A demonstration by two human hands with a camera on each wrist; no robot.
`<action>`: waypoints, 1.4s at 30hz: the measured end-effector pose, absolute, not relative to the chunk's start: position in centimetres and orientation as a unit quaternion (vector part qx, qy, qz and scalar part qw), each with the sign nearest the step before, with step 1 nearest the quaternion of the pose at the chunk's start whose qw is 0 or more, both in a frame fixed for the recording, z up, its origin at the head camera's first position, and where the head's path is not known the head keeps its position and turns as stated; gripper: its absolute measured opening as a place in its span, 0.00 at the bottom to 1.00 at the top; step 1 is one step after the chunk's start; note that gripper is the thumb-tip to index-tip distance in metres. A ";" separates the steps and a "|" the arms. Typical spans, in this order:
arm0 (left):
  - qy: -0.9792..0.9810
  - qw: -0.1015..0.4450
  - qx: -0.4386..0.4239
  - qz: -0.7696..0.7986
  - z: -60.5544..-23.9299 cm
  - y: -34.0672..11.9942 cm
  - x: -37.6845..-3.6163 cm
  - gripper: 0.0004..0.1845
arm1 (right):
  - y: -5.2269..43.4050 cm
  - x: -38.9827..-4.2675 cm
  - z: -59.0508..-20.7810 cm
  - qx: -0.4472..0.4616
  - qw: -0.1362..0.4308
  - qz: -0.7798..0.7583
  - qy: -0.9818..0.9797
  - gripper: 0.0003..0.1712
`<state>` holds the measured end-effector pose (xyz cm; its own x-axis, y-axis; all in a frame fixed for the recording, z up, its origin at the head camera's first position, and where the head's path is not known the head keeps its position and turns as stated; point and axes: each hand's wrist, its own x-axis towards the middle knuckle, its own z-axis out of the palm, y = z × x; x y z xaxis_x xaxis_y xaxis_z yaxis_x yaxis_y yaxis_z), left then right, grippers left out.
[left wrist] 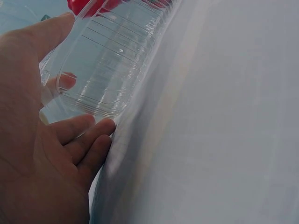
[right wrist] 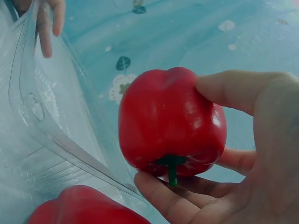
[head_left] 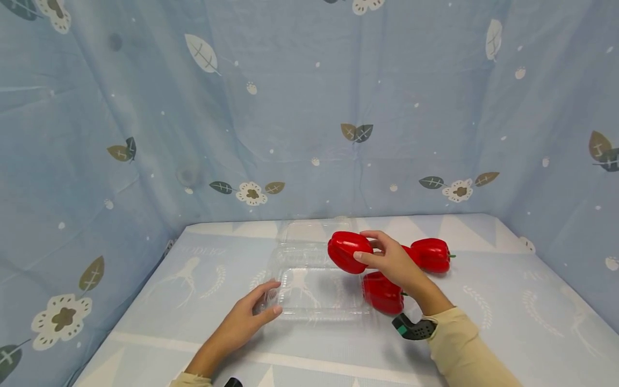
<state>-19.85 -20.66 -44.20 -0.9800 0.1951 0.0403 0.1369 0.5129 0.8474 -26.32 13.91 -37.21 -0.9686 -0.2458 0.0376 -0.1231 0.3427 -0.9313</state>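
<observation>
A red bell pepper (head_left: 347, 252) with a short green stem (right wrist: 173, 173) is gripped between the thumb and fingers of my right hand (head_left: 389, 260). The hand holds it above the right part of a clear plastic clamshell container (head_left: 314, 313), whose lid (head_left: 316, 232) lies folded back toward the curtain. My left hand (head_left: 246, 320) is at the container's left end, thumb and fingers spread around that corner. In the left wrist view the fingertips (left wrist: 106, 126) are close against the clear wall; whether they press on it I cannot tell.
A second red pepper (head_left: 384, 294) lies on the table against the container's right side. Farther right lies another red pepper (head_left: 432, 255), with more red partly hidden behind my right hand. A blue patterned curtain (head_left: 309, 107) encloses the table (head_left: 193, 333) at the back and sides.
</observation>
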 end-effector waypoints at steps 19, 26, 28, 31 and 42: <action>0.879 0.030 0.091 0.467 -44.1 -20.6 -19.9 0.32 | 12.7 -28.0 -37.1 -0.118 0.066 -0.501 0.855 0.48; 0.882 0.026 0.091 0.462 -44.0 -20.7 -19.9 0.32 | 12.4 -28.0 -36.9 -0.112 0.060 -0.474 0.871 0.50; 0.881 0.023 0.093 0.463 -44.0 -20.7 -19.9 0.32 | 12.3 -28.0 -36.9 -0.112 0.057 -0.470 0.874 0.50; 0.879 0.021 0.098 0.465 -44.0 -20.7 -20.0 0.32 | 12.1 -28.1 -37.1 -0.115 0.052 -0.469 0.874 0.50; 0.870 0.021 0.101 0.483 -44.3 -20.7 -19.8 0.30 | 11.5 -28.6 -37.2 -0.117 0.066 -0.452 0.882 0.48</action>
<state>-19.75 -20.73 -44.26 -0.9788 0.1955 0.0615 0.1556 0.5134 0.8439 -28.61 11.46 -37.23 -0.9640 -0.2657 -0.0100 -0.1471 0.5644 -0.8123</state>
